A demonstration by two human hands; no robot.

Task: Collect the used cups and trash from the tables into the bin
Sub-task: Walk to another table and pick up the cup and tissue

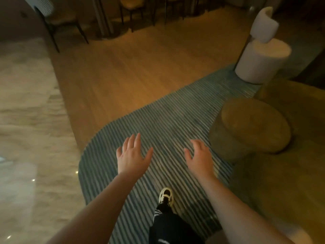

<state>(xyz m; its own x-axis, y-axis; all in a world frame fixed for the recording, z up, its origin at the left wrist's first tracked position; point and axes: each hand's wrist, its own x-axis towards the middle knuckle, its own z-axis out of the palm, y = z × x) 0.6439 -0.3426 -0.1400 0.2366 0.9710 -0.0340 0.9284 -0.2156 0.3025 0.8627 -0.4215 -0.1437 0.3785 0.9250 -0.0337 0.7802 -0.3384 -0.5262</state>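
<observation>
My left hand point(132, 154) and my right hand point(199, 157) are both stretched out in front of me, palms down, fingers spread, holding nothing. They hover over a blue-and-white striped rug point(172, 120). One of my feet in a pale sneaker point(166, 195) is on the rug below them. No cup, trash or bin shows in this view.
A round olive pouf point(253, 125) stands just right of my right hand. A white cylindrical chair point(260, 60) sits at the rug's far right. Wooden floor point(133, 64) runs ahead to dark chairs point(59, 23) and table legs. Pale marble floor point(26, 120) lies to the left.
</observation>
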